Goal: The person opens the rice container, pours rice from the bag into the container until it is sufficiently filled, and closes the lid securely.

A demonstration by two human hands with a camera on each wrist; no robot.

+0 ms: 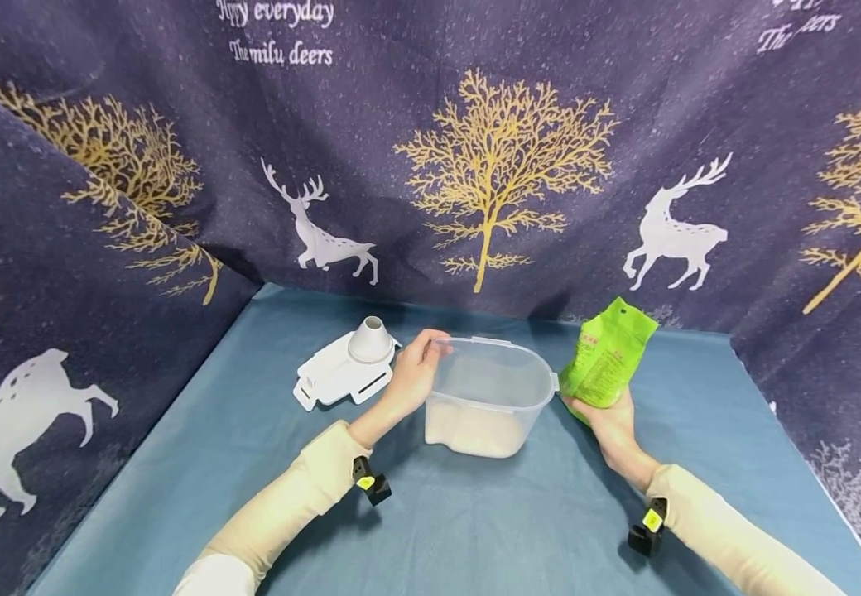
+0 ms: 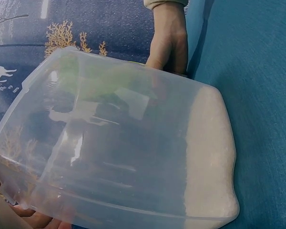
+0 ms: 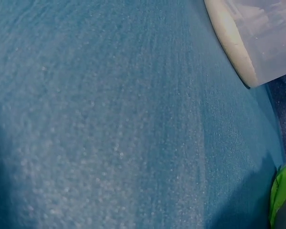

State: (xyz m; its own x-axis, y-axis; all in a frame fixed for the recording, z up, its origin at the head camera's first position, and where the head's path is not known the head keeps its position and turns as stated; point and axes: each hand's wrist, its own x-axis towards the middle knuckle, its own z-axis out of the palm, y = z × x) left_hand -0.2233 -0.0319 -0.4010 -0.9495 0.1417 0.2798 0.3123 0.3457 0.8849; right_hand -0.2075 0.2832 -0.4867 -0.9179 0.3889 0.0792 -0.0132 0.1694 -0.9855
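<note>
A clear plastic container (image 1: pixel 486 385) stands on the cloth with a layer of pale, grain-like contents (image 2: pixel 210 157) in its bottom. At its left end my left hand (image 1: pixel 414 368) grips the rim, and some of its fingers (image 2: pixel 35 217) show at the lower left of the left wrist view. On the container's right, my right hand (image 1: pixel 609 418) holds a green bag (image 1: pixel 605 356) round its lower part. The bag is tilted, its top leaning right. Only a green edge of the bag (image 3: pixel 283 193) shows in the right wrist view.
Left of the container lies a white lid (image 1: pixel 337 372) with slots, and a grey-white funnel-like cone (image 1: pixel 372 339) stands on it. Blue cloth (image 1: pixel 445 521) covers the table. A dark curtain (image 1: pixel 416 248) with deer and trees hangs behind and to the left.
</note>
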